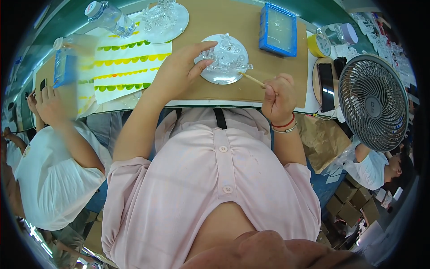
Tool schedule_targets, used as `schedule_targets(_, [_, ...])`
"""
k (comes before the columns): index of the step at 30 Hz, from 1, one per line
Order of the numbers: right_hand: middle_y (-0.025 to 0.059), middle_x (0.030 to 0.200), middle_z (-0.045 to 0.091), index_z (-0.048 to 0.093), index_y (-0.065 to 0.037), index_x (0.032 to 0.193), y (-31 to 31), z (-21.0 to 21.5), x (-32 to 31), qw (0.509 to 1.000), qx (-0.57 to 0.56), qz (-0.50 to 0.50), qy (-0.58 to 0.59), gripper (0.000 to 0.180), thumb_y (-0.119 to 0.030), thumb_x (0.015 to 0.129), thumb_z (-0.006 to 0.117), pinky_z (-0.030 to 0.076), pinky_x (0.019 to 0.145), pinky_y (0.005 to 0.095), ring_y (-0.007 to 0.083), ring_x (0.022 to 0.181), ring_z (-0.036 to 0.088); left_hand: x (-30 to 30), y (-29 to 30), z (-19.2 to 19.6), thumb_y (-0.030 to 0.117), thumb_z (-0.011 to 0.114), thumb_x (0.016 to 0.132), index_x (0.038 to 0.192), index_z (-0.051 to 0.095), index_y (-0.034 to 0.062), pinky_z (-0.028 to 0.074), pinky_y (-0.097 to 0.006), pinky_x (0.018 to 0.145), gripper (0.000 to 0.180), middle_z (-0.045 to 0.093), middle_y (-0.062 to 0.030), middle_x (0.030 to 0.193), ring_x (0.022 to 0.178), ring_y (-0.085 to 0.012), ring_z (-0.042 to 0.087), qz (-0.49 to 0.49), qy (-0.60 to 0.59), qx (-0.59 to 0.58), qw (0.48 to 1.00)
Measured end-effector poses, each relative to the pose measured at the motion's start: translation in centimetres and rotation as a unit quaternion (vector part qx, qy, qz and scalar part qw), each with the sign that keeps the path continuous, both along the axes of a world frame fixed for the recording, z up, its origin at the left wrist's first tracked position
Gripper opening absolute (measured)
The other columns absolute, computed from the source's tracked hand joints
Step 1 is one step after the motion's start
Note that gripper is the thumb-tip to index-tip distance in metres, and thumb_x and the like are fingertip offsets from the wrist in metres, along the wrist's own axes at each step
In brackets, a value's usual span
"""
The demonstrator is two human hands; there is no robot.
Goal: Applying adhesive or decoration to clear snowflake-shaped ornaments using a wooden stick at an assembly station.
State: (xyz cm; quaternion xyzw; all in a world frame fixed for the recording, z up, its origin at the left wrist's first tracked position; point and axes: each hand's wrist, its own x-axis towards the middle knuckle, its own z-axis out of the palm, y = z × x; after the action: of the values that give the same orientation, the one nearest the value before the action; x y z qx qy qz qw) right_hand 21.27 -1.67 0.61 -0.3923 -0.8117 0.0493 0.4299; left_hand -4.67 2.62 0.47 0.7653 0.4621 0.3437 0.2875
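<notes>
A round white plate (219, 79) in front of me bears a cluster of clear, glassy-looking ornaments (230, 61). My left hand (182, 67) reaches over the plate's left edge, its thumb and index finger on either side of a clear piece at the cluster's left. In a pinch grip, my right hand (280, 96) holds a thin wooden stick (253, 80). The stick slants up to the left, its tip at the plate's right rim beside a clear piece. Whether the tip touches that piece, I cannot tell.
A second plate (179, 33) of clear pieces and a capped bottle (112, 20) stand far left, by a sheet with yellow-green scallops (130, 67). Right are a blue tray (277, 31), yellow tape roll (319, 45), phone (326, 85) and fan (374, 105). A co-worker (58, 166) sits left.
</notes>
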Motion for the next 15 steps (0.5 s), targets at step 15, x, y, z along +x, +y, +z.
schedule_targets(15, [0.0085, 0.071, 0.059, 0.055, -0.003, 0.082, -0.2, 0.4, -0.9, 0.999, -0.008, 0.048, 0.02, 0.01, -0.004, 0.091, 0.052, 0.046, 0.07, 0.0393, 0.0256, 0.06, 0.053, 0.8, -1.9, -0.9, 0.013, 0.074, 0.079, 0.103, 0.063, 0.0079, 0.056, -0.028, 0.066, 0.026, 0.069, -0.0095, 0.09, 0.077, -0.02, 0.07, 0.066, -0.088, -0.06, 0.992])
